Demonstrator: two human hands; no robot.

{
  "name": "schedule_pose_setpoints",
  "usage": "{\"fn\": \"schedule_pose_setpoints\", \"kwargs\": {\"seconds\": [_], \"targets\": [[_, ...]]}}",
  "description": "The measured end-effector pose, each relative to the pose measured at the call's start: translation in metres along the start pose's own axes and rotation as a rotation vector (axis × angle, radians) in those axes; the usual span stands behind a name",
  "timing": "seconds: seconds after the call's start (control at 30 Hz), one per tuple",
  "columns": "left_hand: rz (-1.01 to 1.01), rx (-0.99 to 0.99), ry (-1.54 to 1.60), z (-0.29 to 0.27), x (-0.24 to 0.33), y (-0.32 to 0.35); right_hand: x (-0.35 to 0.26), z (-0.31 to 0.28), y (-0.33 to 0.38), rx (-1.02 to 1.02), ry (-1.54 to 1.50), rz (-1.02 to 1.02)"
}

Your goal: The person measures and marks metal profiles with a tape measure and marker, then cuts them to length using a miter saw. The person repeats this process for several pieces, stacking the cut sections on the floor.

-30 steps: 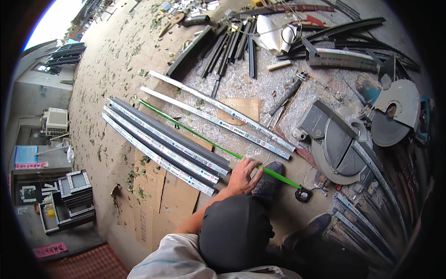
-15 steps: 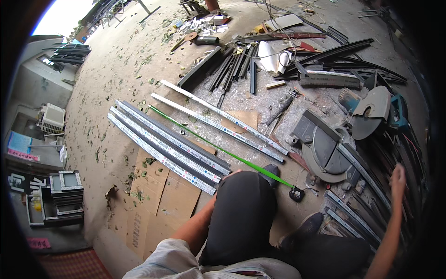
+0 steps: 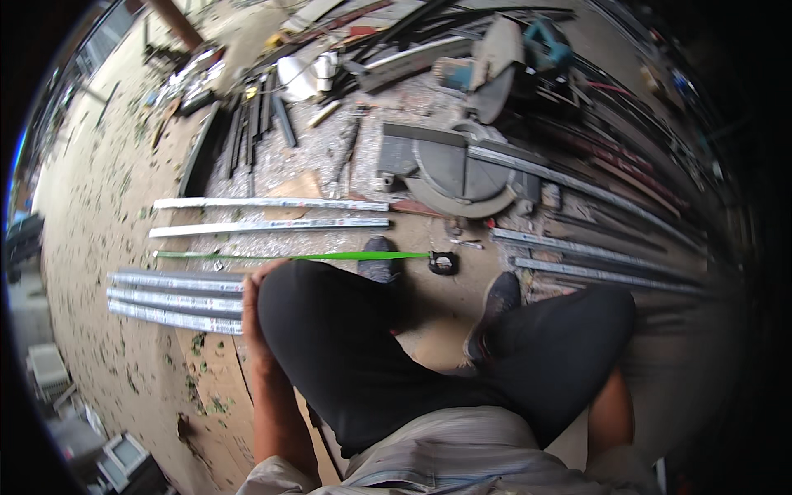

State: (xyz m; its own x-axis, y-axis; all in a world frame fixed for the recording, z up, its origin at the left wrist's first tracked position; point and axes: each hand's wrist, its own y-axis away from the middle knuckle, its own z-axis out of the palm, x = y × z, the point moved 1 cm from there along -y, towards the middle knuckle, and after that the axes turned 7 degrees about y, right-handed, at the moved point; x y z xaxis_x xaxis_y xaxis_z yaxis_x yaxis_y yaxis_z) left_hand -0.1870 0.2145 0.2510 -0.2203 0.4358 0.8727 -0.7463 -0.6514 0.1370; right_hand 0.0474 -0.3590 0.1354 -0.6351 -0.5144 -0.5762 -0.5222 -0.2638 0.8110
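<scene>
Crouching over the work, I rest my left hand (image 3: 252, 301) on the bundled metal rails (image 3: 173, 301) beside my knee; its grip I cannot tell. My right hand is hidden behind my leg. A green tape measure (image 3: 330, 256) lies extended; nothing sits under the saw (image 3: 462, 169) yet, I judge.

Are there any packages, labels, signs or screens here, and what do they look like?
Cardboard sheet: flat, brown, on the ground under the left hand.
Cardboard piece: small, tan, beneath the white metal strips.
Printed markings run along the grey metal bars, too small to make out.
No screens or signs clearly visible.
</scene>
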Motion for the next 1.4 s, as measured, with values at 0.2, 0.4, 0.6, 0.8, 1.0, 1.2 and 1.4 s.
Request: {"fn": "schedule_pose_setpoints", "kwargs": {"seconds": [0.2, 0.4, 0.6, 0.8, 1.0, 1.2, 1.4], "targets": [[0.381, -0.285, -0.740, 0.018, 0.037, -0.017, -0.047, 0.034, 0.049, -0.168, 0.410, -0.259], [0.251, -0.347, -0.857, 0.087, 0.066, -0.010, -0.057, 0.049, 0.068, -0.216, 0.576, -0.438], [0.214, -0.480, -1.231, 0.129, 0.070, -0.015, -0.053, 0.039, 0.051, -0.200, 0.614, -0.516], [0.182, -0.560, -1.511, 0.182, 0.047, -0.040, -0.039, 0.023, 0.020, -0.163, 0.603, -0.564], [-0.070, -0.756, -1.608, 0.187, 0.032, -0.055, -0.032, 0.025, -0.041, -0.089, 0.477, -0.537], [-0.159, -0.759, -1.576, 0.198, 0.026, -0.073, -0.041, 0.019, -0.119, 0.003, 0.069, -0.103], [-0.241, -0.805, -1.452, 0.195, 0.030, -0.092, -0.094, -0.015, -0.185, 0.262, -0.181, -0.174]]}}
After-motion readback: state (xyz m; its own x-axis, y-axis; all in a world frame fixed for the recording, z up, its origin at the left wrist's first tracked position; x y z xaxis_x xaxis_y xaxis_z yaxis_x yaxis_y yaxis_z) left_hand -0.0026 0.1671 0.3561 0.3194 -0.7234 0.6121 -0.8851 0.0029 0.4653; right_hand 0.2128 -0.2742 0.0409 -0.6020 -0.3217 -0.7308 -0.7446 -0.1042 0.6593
